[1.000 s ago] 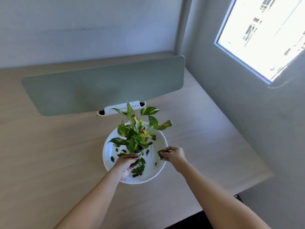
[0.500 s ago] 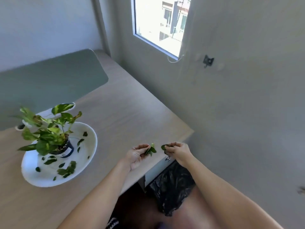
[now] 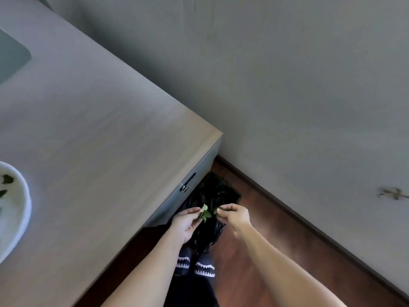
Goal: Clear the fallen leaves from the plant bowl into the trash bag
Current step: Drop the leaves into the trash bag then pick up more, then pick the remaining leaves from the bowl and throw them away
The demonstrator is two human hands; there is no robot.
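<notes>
**Both hands pinch leaves above the trash bag**

Nearest me, at 6 o'clock, I see 2 patterned socks (image 3: 194, 265) on the wood floor (image 3: 254, 244). Just beyond, my left hand (image 3: 186, 222) pinches a small bunch of green leaves (image 3: 204, 213) between thumb and fingertips, and my right hand (image 3: 234, 216) is closed on a smaller leaf scrap (image 3: 215, 212). Both hover over the black trash bag (image 3: 212, 193), which sits beside the desk (image 3: 99, 129) corner. Far off at 9 o'clock, the white plant bowl (image 3: 22, 196) rests on the desk, loose leaves inside.
</notes>
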